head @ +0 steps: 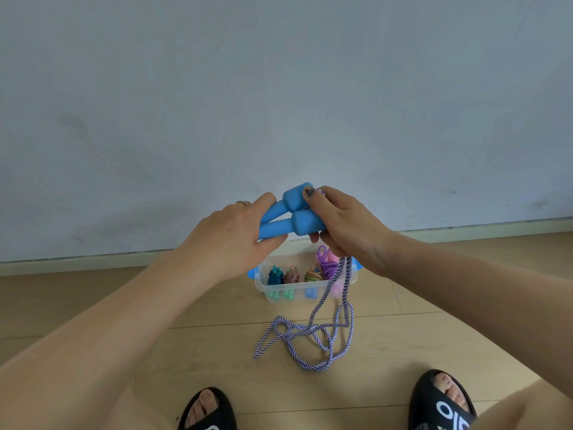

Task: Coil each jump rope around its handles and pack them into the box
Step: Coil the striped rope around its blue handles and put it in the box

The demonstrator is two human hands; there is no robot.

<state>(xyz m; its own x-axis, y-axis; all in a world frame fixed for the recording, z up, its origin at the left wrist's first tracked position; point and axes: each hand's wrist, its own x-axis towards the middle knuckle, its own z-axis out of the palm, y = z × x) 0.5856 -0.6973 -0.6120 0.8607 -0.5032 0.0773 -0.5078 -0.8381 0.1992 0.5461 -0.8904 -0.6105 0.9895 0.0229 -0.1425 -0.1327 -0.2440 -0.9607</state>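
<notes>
Two blue jump-rope handles [294, 212] are held side by side in front of me, above the box. My left hand [235, 240] grips their thin ends. My right hand [344, 225] grips the thick ends, thumb on top, where the rope leaves them. The purple-and-white striped rope [313, 336] hangs from my right hand and lies in loose loops on the wooden floor. Behind it stands a clear plastic box [263, 288] with blue latches, holding several coiled ropes [291, 274], among them a purple one [328, 265].
A pale wall and a baseboard [93, 259] run just behind the box. My feet in black slippers [207, 411] [440, 401] stand on the floor at the bottom of the view, near the rope loops.
</notes>
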